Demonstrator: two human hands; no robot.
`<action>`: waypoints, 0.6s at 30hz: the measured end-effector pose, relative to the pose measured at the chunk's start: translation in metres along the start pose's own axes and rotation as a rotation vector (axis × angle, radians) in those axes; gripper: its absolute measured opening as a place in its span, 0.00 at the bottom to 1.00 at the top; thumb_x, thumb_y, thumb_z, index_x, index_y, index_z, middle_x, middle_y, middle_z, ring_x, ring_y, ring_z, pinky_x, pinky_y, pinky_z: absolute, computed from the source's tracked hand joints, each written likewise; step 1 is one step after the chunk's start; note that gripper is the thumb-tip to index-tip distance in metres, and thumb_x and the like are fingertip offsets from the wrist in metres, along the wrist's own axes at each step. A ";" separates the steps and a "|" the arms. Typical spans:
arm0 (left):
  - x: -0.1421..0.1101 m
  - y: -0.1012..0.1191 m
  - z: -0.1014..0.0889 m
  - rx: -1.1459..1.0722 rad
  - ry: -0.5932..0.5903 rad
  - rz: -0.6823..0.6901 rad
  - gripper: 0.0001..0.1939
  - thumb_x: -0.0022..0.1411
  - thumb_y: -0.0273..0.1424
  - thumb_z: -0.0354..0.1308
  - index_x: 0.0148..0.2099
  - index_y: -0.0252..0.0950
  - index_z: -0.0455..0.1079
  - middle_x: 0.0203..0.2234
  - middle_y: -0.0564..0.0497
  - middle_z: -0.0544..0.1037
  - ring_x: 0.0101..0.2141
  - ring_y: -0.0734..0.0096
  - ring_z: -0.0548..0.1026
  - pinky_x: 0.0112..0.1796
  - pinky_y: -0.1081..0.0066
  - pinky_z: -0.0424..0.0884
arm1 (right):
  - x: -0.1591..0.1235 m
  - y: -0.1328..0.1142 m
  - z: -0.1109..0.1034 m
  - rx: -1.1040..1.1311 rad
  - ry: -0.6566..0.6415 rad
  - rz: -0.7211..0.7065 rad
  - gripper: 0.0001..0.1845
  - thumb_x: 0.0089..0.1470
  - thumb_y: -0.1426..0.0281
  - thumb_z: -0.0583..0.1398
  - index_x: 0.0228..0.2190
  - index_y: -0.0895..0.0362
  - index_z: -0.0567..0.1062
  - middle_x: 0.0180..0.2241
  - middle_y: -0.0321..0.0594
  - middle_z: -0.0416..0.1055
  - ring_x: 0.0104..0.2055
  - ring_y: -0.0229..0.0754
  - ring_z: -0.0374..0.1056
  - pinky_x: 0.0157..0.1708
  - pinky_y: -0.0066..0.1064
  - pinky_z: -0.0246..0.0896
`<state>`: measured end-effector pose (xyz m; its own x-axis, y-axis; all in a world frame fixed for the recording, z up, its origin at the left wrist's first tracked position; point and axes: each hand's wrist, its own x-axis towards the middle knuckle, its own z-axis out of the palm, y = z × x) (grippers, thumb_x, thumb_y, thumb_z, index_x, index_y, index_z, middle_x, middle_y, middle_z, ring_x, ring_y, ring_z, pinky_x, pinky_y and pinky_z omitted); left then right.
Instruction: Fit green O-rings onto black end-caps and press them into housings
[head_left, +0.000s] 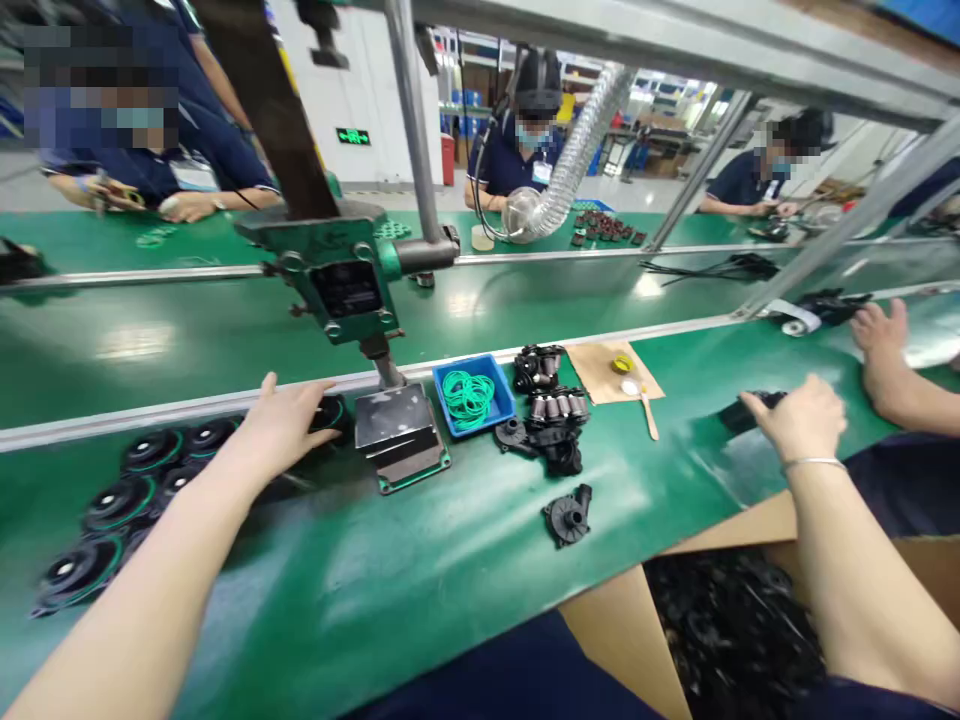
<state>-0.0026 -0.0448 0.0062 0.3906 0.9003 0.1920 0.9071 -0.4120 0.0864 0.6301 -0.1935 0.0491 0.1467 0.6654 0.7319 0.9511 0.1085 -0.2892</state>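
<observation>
My left hand (pixel 281 425) reaches over a group of black round housings with green rings (pixel 118 503). Its thumb and forefinger close around the sides of one such housing (pixel 331 412), left of the press base. At the right, my right hand (pixel 808 420), with a bangle at the wrist, has its thumb on a dark, blurred black part (pixel 750 410); its other fingers are partly hidden. A black pump cover with a spout (pixel 568 518) lies on the green bench between my hands.
A hand press (pixel 337 280) stands over a metal block (pixel 394 420). Nearby are a blue tray (pixel 499 412) of green rings, motor parts (pixel 555 405), and cardboard (pixel 600 375) with a wooden stick (pixel 649 415). A co-worker's hand (pixel 885 345) is at right; a carton (pixel 622 630) of black parts is below.
</observation>
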 end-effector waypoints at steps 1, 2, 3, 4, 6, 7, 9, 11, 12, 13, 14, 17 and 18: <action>-0.004 0.002 0.000 0.009 -0.013 0.018 0.24 0.64 0.41 0.51 0.54 0.28 0.66 0.45 0.40 0.81 0.48 0.51 0.78 0.60 0.39 0.54 | -0.002 -0.010 0.001 -0.017 -0.015 -0.020 0.17 0.55 0.57 0.61 0.31 0.60 0.72 0.43 0.62 0.72 0.45 0.51 0.74 0.35 0.34 0.65; -0.011 0.004 0.000 0.014 -0.030 0.036 0.26 0.64 0.43 0.50 0.55 0.27 0.65 0.45 0.39 0.80 0.48 0.50 0.78 0.60 0.39 0.54 | -0.007 -0.024 0.002 -0.014 -0.064 -0.052 0.16 0.58 0.59 0.60 0.35 0.61 0.74 0.43 0.60 0.72 0.46 0.50 0.73 0.38 0.34 0.66; -0.020 0.006 -0.001 0.002 -0.044 0.048 0.28 0.63 0.45 0.51 0.55 0.27 0.65 0.45 0.39 0.80 0.48 0.48 0.78 0.60 0.40 0.55 | -0.015 -0.042 0.005 0.007 -0.148 -0.097 0.14 0.59 0.60 0.60 0.38 0.60 0.74 0.42 0.56 0.73 0.45 0.48 0.73 0.40 0.34 0.67; -0.033 0.008 -0.001 -0.031 -0.051 0.053 0.30 0.61 0.47 0.53 0.56 0.29 0.65 0.45 0.39 0.80 0.48 0.47 0.78 0.61 0.40 0.55 | -0.028 -0.064 0.010 0.044 -0.260 -0.152 0.13 0.59 0.61 0.60 0.41 0.57 0.75 0.41 0.50 0.74 0.44 0.45 0.74 0.41 0.32 0.69; -0.063 0.014 -0.001 -0.134 -0.074 0.044 0.30 0.59 0.47 0.56 0.58 0.34 0.64 0.48 0.42 0.79 0.48 0.46 0.78 0.62 0.40 0.55 | -0.061 -0.111 0.022 0.161 -0.578 -0.295 0.13 0.57 0.59 0.63 0.42 0.51 0.77 0.42 0.40 0.76 0.43 0.42 0.75 0.44 0.29 0.72; -0.080 0.018 -0.001 -0.188 -0.097 0.031 0.30 0.59 0.47 0.57 0.59 0.36 0.62 0.50 0.43 0.78 0.49 0.46 0.78 0.62 0.40 0.56 | -0.080 -0.133 0.030 0.212 -0.685 -0.344 0.16 0.55 0.59 0.65 0.44 0.49 0.77 0.44 0.38 0.76 0.45 0.42 0.74 0.47 0.30 0.73; -0.109 0.031 0.000 -0.315 -0.136 -0.016 0.32 0.59 0.46 0.59 0.62 0.41 0.60 0.54 0.45 0.75 0.52 0.47 0.76 0.60 0.43 0.62 | -0.113 -0.168 0.047 0.308 -0.806 -0.364 0.15 0.61 0.64 0.61 0.49 0.51 0.74 0.47 0.42 0.74 0.50 0.43 0.73 0.50 0.34 0.73; -0.129 0.050 0.004 -0.479 -0.162 -0.042 0.31 0.60 0.43 0.60 0.63 0.43 0.60 0.58 0.45 0.73 0.55 0.50 0.73 0.58 0.49 0.68 | -0.137 -0.189 0.062 0.380 -0.826 -0.340 0.14 0.64 0.68 0.57 0.51 0.54 0.72 0.49 0.46 0.73 0.52 0.44 0.71 0.51 0.37 0.73; -0.134 0.061 0.008 -0.565 -0.171 -0.041 0.30 0.61 0.40 0.60 0.63 0.43 0.60 0.59 0.46 0.71 0.57 0.52 0.72 0.58 0.51 0.68 | -0.144 -0.197 0.070 0.411 -0.816 -0.336 0.14 0.65 0.68 0.56 0.51 0.55 0.71 0.49 0.47 0.73 0.52 0.45 0.71 0.50 0.39 0.73; -0.136 0.071 0.014 -0.650 -0.174 -0.028 0.28 0.62 0.38 0.60 0.63 0.43 0.60 0.59 0.46 0.71 0.58 0.54 0.70 0.60 0.52 0.66 | -0.149 -0.203 0.078 0.438 -0.801 -0.343 0.14 0.65 0.67 0.56 0.51 0.55 0.70 0.48 0.48 0.73 0.52 0.45 0.71 0.51 0.40 0.72; -0.136 0.081 0.021 -0.736 -0.181 -0.020 0.29 0.62 0.37 0.61 0.63 0.44 0.59 0.59 0.46 0.71 0.59 0.56 0.70 0.61 0.53 0.65 | -0.152 -0.210 0.085 0.467 -0.784 -0.359 0.15 0.64 0.66 0.57 0.51 0.56 0.70 0.47 0.48 0.73 0.51 0.46 0.71 0.51 0.41 0.72; -0.130 0.101 0.047 -1.008 -0.133 -0.045 0.38 0.58 0.35 0.67 0.66 0.44 0.55 0.59 0.43 0.68 0.60 0.57 0.67 0.61 0.54 0.65 | -0.157 -0.230 0.108 0.531 -0.724 -0.378 0.15 0.60 0.63 0.61 0.46 0.57 0.70 0.44 0.48 0.74 0.47 0.47 0.72 0.48 0.43 0.72; -0.129 0.106 0.055 -1.104 -0.112 -0.074 0.41 0.56 0.35 0.69 0.66 0.43 0.54 0.59 0.42 0.68 0.60 0.56 0.68 0.60 0.54 0.66 | -0.158 -0.237 0.114 0.545 -0.708 -0.369 0.14 0.60 0.63 0.62 0.44 0.57 0.70 0.43 0.48 0.74 0.45 0.47 0.72 0.46 0.43 0.73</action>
<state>0.0515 -0.1965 -0.0631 0.4035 0.9126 0.0660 0.3131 -0.2055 0.9272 0.3507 -0.2408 -0.0685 -0.5034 0.7924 0.3445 0.6217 0.6090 -0.4925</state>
